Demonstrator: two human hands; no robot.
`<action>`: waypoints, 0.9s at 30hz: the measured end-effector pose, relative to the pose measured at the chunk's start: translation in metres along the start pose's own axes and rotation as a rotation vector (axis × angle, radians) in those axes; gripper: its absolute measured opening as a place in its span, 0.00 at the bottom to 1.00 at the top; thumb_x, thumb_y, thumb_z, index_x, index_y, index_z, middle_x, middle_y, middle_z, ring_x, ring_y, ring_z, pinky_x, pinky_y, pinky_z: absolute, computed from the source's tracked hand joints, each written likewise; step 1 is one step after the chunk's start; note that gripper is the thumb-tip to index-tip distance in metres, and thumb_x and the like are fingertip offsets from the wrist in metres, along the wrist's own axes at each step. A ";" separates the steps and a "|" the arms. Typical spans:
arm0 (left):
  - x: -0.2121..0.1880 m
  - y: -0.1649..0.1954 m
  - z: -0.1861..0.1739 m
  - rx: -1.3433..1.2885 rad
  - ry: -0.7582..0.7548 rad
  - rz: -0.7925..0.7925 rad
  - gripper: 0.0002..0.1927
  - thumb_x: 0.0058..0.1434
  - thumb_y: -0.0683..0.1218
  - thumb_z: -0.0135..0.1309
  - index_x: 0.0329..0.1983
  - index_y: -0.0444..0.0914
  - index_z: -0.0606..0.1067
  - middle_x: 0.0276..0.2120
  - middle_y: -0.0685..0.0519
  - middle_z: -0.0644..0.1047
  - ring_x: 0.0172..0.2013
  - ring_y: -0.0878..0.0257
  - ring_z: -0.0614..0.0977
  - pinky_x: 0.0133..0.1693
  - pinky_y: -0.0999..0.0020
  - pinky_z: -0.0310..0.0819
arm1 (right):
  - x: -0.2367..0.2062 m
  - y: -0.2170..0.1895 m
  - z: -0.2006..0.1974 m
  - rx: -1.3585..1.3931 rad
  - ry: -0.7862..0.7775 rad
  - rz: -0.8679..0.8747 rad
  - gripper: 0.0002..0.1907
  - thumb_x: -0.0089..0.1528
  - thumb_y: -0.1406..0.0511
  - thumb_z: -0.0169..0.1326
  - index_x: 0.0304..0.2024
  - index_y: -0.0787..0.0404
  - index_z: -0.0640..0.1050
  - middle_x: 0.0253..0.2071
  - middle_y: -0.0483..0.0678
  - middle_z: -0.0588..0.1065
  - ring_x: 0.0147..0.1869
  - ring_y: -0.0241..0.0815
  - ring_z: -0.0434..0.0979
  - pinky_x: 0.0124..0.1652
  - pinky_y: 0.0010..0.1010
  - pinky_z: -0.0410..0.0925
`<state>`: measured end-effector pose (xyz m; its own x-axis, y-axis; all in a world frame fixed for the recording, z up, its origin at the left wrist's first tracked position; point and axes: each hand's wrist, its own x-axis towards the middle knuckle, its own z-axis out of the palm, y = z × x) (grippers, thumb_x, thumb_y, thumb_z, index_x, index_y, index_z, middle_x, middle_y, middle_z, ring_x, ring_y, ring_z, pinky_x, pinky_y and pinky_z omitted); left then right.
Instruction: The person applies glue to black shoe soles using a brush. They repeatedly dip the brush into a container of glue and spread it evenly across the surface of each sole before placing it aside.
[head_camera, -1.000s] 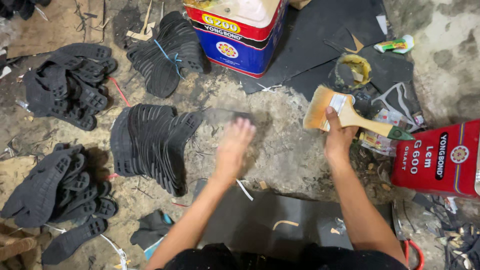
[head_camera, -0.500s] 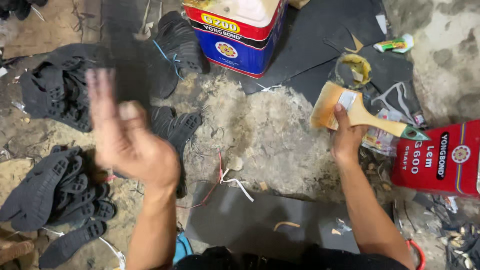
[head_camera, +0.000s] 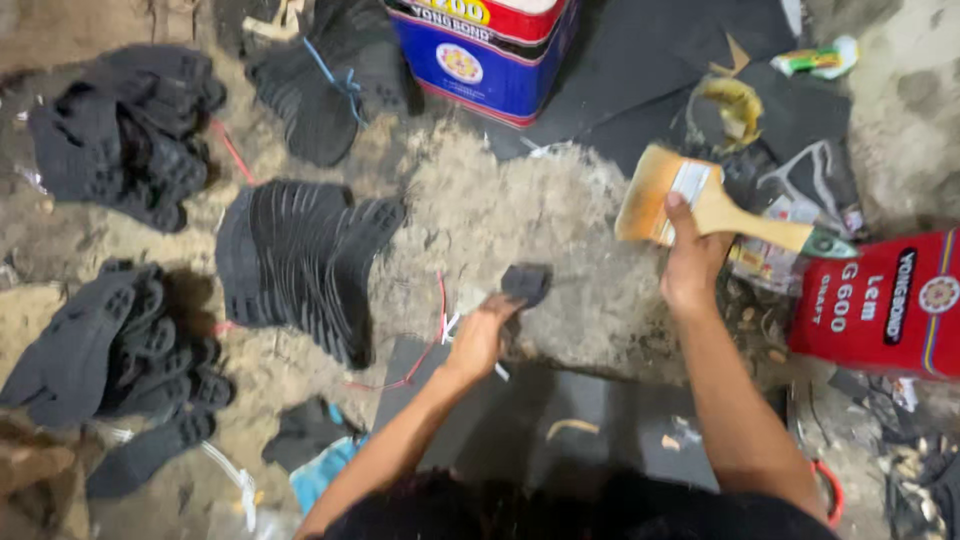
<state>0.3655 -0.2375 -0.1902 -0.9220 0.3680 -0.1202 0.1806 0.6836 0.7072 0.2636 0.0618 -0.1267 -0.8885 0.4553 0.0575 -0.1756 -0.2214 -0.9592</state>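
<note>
My right hand (head_camera: 690, 262) grips a wide glue-stained paintbrush (head_camera: 700, 206) by its wooden handle, bristles pointing left, held above the crusted work surface (head_camera: 520, 210). My left hand (head_camera: 482, 335) holds a small black rubber piece (head_camera: 525, 284) at the near edge of that surface. A fanned stack of black shoe soles (head_camera: 300, 260) lies just left of my left hand.
More piles of black soles lie at the left (head_camera: 120, 130) and lower left (head_camera: 100, 350), another bundle at the top (head_camera: 320, 80). A blue-and-red glue can (head_camera: 480, 50) stands at the top, a red can (head_camera: 880, 300) at the right. Black rubber sheets (head_camera: 560, 420) lie in front of me.
My left hand swung out to the left over the soles, then came back to the middle holding a small black piece. The brush hand stayed nearly in place.
</note>
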 end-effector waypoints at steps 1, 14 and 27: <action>-0.003 0.004 -0.006 -0.096 0.078 0.044 0.27 0.59 0.35 0.46 0.63 0.36 0.74 0.61 0.41 0.75 0.61 0.43 0.76 0.62 0.58 0.69 | -0.002 0.003 0.001 -0.007 0.005 -0.020 0.32 0.67 0.63 0.67 0.68 0.65 0.68 0.62 0.47 0.75 0.63 0.36 0.77 0.60 0.24 0.72; -0.008 0.077 -0.068 -0.887 0.268 -0.183 0.33 0.67 0.46 0.55 0.72 0.35 0.59 0.64 0.46 0.70 0.63 0.54 0.74 0.62 0.59 0.67 | -0.035 0.083 0.033 -0.393 -0.313 0.272 0.19 0.65 0.58 0.62 0.53 0.64 0.79 0.45 0.46 0.81 0.43 0.33 0.80 0.38 0.24 0.71; 0.037 0.011 -0.018 -0.180 0.392 -0.082 0.36 0.53 0.45 0.69 0.61 0.29 0.66 0.53 0.32 0.65 0.54 0.34 0.67 0.56 0.46 0.63 | -0.023 0.083 0.064 -0.380 -0.329 0.637 0.16 0.60 0.59 0.61 0.46 0.62 0.81 0.36 0.45 0.81 0.32 0.34 0.78 0.25 0.28 0.66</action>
<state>0.3276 -0.2280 -0.1746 -0.9973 0.0268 0.0678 0.0710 0.5668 0.8208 0.2424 -0.0224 -0.1903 -0.8589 0.0508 -0.5096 0.5094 -0.0179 -0.8603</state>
